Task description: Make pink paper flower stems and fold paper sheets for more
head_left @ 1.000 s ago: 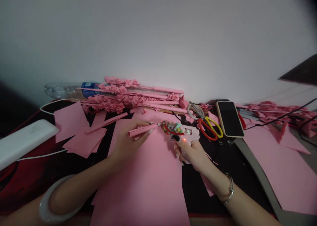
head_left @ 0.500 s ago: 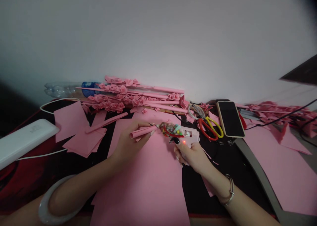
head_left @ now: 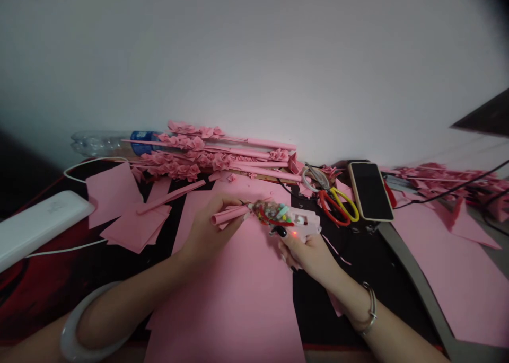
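Between thumb and fingers my left hand (head_left: 209, 228) pinches a rolled pink paper tube (head_left: 228, 213), its open end pointing left. My right hand (head_left: 304, 251) is wrapped round the handle of a pale pink glue gun (head_left: 306, 221) with a small red light lit. Colourful decorations cover the front of the gun, and its nozzle end meets the tube near my left fingertips. Whether glue is coming out is too small to tell. Below both hands lie large pink paper sheets (head_left: 234, 294).
Folded pink paper flowers (head_left: 186, 164) on stems line the wall beside a plastic bottle (head_left: 105, 143). Scissors (head_left: 338, 206) and a phone (head_left: 371, 191) lie right of the gun. Small paper squares (head_left: 135, 228) and a white device (head_left: 43, 222) are at left, more pink sheets (head_left: 457, 278) at right.
The glue gun has shifted slightly left and its nozzle end sits closer over the paper tube. The tube is turned a little in my left hand.
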Action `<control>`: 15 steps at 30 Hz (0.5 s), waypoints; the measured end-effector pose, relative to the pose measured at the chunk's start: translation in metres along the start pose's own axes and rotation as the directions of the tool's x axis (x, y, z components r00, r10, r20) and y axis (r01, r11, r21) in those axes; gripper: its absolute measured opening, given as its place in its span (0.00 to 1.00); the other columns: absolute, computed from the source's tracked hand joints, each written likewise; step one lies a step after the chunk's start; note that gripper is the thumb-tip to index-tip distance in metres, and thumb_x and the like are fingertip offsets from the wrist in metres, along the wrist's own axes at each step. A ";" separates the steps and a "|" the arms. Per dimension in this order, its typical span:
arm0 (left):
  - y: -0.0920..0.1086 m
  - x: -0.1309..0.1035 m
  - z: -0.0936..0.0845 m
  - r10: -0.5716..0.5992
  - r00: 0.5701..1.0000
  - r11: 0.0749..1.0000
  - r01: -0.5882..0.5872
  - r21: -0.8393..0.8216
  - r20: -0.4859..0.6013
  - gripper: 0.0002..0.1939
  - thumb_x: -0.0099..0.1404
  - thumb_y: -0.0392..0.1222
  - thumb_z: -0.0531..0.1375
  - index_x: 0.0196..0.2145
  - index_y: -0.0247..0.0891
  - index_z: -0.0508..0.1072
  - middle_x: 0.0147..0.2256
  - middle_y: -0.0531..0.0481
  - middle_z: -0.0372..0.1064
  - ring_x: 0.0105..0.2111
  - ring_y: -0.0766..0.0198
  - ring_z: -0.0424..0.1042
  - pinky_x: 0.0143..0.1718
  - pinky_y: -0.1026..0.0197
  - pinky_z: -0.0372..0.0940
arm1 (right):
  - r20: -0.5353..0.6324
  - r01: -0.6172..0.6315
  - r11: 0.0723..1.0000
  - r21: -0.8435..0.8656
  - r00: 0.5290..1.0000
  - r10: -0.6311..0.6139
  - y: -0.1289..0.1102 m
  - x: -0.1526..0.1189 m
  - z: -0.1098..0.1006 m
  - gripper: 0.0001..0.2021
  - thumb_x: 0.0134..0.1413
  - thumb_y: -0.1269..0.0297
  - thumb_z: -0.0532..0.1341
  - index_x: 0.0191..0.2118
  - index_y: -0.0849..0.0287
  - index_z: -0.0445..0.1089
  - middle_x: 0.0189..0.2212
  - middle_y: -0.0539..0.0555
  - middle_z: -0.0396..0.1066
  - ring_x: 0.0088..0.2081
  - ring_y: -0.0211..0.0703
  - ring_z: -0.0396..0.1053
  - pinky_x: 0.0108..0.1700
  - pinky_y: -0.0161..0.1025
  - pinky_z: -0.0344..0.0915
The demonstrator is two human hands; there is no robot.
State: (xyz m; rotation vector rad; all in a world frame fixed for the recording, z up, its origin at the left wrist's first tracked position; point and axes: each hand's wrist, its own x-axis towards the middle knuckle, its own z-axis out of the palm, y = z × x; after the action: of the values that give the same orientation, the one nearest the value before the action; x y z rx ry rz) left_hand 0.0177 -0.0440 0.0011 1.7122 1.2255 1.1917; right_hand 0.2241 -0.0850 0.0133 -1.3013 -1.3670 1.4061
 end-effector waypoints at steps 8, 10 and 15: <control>0.002 -0.001 -0.001 -0.010 1.000 1.000 0.010 0.014 0.007 0.05 0.61 0.41 0.60 0.36 0.39 0.69 0.32 0.51 0.73 0.32 0.63 0.72 0.30 0.63 0.65 | -0.006 0.011 1.000 -0.024 1.000 -0.011 -0.008 -0.002 0.005 0.17 0.53 0.49 0.60 0.25 0.57 0.63 0.13 0.44 0.60 0.11 0.30 0.52 0.12 0.29 0.48; 0.002 -0.001 -0.001 -0.011 1.000 1.000 0.010 0.021 0.016 0.06 0.61 0.41 0.60 0.36 0.39 0.69 0.33 0.50 0.73 0.33 0.62 0.73 0.32 0.61 0.66 | 0.003 0.016 0.999 -0.038 1.000 -0.016 -0.012 -0.003 0.007 0.18 0.53 0.48 0.60 0.23 0.56 0.63 0.12 0.44 0.59 0.12 0.31 0.52 0.13 0.30 0.48; 0.003 -0.002 0.000 -0.001 0.999 1.000 0.003 -0.027 0.054 0.07 0.62 0.41 0.60 0.38 0.39 0.69 0.37 0.47 0.75 0.38 0.59 0.75 0.37 0.58 0.69 | -0.003 0.039 0.996 -0.086 0.999 -0.039 -0.017 -0.006 0.009 0.20 0.53 0.47 0.60 0.20 0.55 0.62 0.11 0.45 0.58 0.13 0.32 0.53 0.13 0.31 0.49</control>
State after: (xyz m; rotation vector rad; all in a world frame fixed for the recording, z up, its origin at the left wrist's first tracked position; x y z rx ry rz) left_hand 0.0183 -0.0464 0.0033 1.7121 1.1736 1.1485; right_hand 0.2145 -0.0899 0.0300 -1.3250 -1.4557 1.3301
